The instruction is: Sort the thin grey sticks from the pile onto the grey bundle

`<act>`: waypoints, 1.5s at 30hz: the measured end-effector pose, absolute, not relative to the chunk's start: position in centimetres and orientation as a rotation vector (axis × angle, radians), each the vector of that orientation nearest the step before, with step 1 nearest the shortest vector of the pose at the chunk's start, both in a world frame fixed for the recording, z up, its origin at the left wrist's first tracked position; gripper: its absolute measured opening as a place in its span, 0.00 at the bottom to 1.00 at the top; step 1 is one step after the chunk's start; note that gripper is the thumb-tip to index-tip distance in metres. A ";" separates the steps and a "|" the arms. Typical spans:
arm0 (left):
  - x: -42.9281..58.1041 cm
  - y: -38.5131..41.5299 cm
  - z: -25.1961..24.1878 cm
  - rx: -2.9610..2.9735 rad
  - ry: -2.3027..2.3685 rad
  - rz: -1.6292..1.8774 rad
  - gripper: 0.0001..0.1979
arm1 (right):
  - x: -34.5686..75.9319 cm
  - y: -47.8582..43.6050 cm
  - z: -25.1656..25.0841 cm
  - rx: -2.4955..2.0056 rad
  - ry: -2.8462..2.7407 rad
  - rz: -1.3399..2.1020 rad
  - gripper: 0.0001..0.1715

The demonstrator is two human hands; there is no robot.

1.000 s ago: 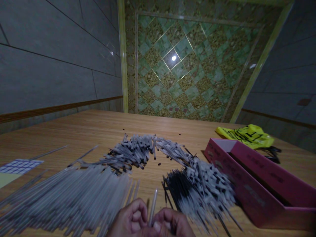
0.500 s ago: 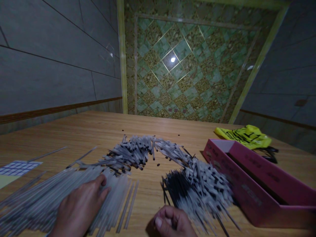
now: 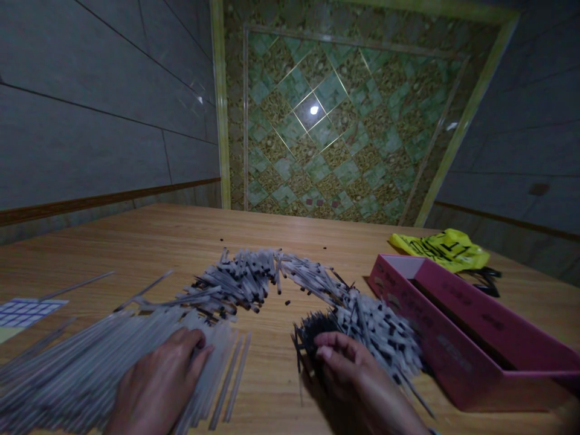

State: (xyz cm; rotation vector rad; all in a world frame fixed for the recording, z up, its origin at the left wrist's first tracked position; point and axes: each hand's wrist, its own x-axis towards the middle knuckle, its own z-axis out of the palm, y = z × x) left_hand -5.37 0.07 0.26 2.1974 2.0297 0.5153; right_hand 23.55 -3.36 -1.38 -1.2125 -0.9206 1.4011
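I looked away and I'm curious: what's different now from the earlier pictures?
The left hand moved left, over the long translucent tubes. The right hand moved forward and right, to the thin black sticks. The slim pale tube first held between them no longer shows there. The pink open-topped box and crumpled yellow bag stayed put.

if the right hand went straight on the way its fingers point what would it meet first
Most likely the bundle of thin black-ended sticks, just ahead of the right hand; depth is unclear, so it may be touching them.
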 end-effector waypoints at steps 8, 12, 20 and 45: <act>-3.7 -0.5 -0.8 2.331 1.834 0.459 0.14 | 31.0 1.7 3.3 -1.544 -1.101 0.908 0.17; -3.3 -0.8 -1.1 2.342 1.766 0.427 0.15 | 34.3 3.8 3.3 -1.716 -1.198 0.657 0.16; -2.7 -1.2 -2.1 2.378 1.686 0.409 0.14 | 29.4 6.5 1.9 -1.724 -1.701 0.305 0.15; -0.9 -2.3 -2.8 2.164 1.074 1.187 0.12 | 16.9 -4.2 -6.0 -0.993 -1.153 1.453 0.28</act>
